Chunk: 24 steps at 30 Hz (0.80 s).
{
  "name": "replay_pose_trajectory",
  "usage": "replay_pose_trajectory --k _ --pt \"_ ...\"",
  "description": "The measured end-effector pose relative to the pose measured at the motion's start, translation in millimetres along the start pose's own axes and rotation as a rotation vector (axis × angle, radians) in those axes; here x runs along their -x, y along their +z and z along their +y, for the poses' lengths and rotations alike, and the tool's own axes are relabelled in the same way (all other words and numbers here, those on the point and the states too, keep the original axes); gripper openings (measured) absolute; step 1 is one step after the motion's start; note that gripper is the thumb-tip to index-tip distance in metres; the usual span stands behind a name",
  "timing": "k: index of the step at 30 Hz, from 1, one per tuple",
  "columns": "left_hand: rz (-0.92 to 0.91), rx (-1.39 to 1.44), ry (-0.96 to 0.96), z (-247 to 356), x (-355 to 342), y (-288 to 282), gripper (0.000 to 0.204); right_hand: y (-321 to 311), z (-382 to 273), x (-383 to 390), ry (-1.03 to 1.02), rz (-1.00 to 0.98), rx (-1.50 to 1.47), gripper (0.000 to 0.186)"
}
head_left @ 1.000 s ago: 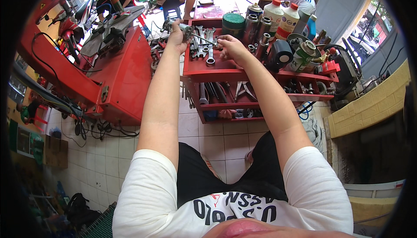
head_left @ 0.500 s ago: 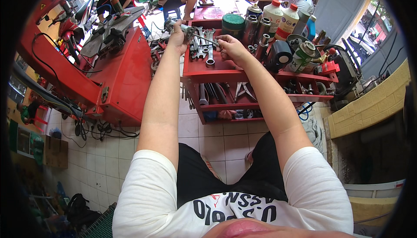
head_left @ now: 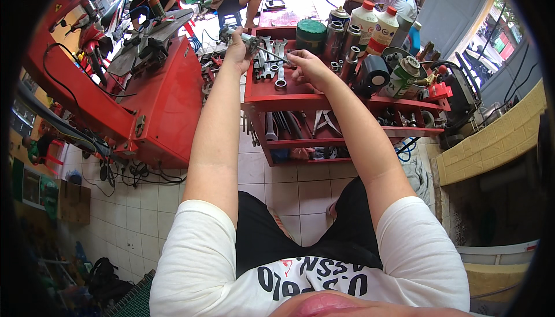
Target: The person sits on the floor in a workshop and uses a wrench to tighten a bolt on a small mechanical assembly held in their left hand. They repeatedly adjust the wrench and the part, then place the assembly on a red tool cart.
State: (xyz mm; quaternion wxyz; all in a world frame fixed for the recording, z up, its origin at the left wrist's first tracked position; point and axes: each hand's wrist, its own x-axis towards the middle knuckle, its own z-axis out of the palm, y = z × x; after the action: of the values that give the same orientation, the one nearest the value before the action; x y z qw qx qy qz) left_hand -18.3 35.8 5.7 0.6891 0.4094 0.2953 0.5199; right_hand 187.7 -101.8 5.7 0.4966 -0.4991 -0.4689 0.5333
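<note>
My left hand (head_left: pixel 237 50) grips a small grey metal part (head_left: pixel 250 41) held above the left end of a red tool cart (head_left: pixel 300 98). My right hand (head_left: pixel 306 65) pinches a thin metal rod (head_left: pixel 276 57) whose tip points toward that part. Both arms reach forward over the cart's top tray, where several wrenches (head_left: pixel 281 68) lie. I am seated, with black shorts and a white shirt at the bottom of the view.
Cans, white bottles (head_left: pixel 376 28) and a green-lidded tin (head_left: pixel 310 32) crowd the cart's right side. A red machine (head_left: pixel 156 97) with cables stands at left. People sit behind the cart. A yellow tiled ledge (head_left: pixel 497 143) is at right; white floor tiles lie below.
My left hand has lifted slightly with the metal part. My right hand has shifted left and closer to it with the thin rod.
</note>
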Motion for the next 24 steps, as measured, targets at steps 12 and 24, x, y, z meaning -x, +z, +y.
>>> replay_pose_trajectory --k 12,24 --pt "-0.027 0.027 0.010 2 4 0 0.046 -2 -2 2 0.036 -0.050 -0.078 0.042" --pt "-0.034 0.013 0.011 3 3 2 0.044 -2 0 3 -0.057 0.017 0.097 0.042"
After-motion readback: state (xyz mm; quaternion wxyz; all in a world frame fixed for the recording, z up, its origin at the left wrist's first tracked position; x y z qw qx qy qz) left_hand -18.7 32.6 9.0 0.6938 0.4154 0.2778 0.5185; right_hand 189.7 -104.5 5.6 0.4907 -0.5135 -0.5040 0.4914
